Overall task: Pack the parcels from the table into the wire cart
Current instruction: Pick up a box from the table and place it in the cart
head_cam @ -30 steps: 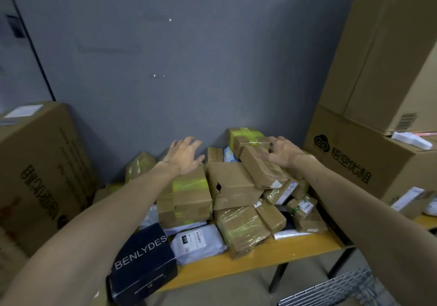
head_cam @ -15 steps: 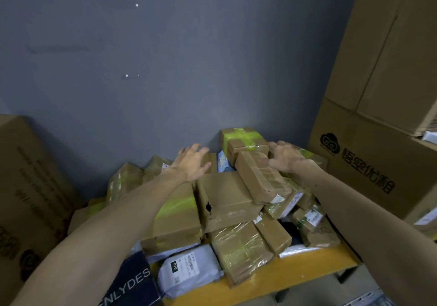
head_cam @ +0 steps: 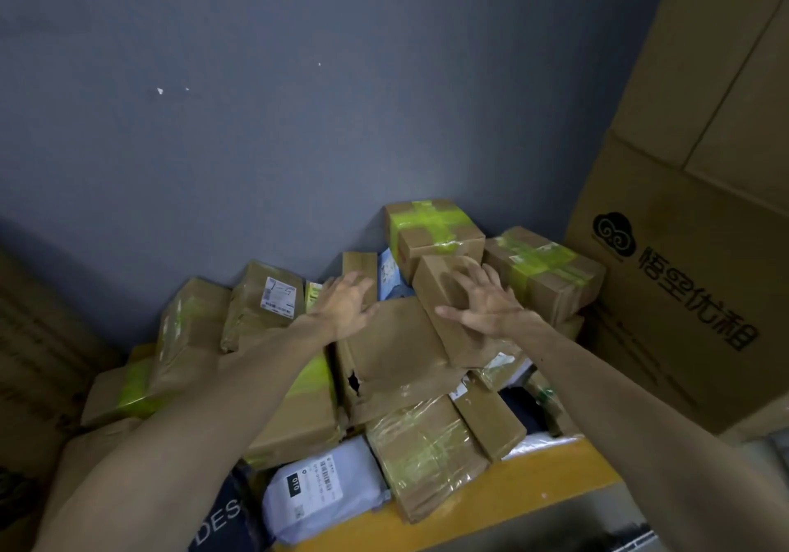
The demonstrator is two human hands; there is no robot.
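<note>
A heap of taped brown parcels covers the yellow table (head_cam: 512, 496). My right hand (head_cam: 486, 306) lies with fingers spread on top of a long brown box (head_cam: 439, 291) that tilts across the heap. My left hand (head_cam: 346, 304) reaches over the back edge of a large torn brown box (head_cam: 397, 351), fingers straight, touching a thin upright parcel (head_cam: 360, 267). It holds nothing. A green-taped box (head_cam: 431, 227) stands just behind the long box. Only a sliver of the wire cart (head_cam: 636, 545) shows at the bottom right.
Huge printed cartons (head_cam: 683, 295) wall off the right side and another carton (head_cam: 25, 381) the left. A grey wall is right behind the heap. A grey mailer bag (head_cam: 320, 487) and a dark bag (head_cam: 222, 526) lie at the table's front edge.
My right hand has slid left from the heap's right side onto the long brown box, fingers spread. My left hand has moved right toward the middle. The view has come closer to the heap.
</note>
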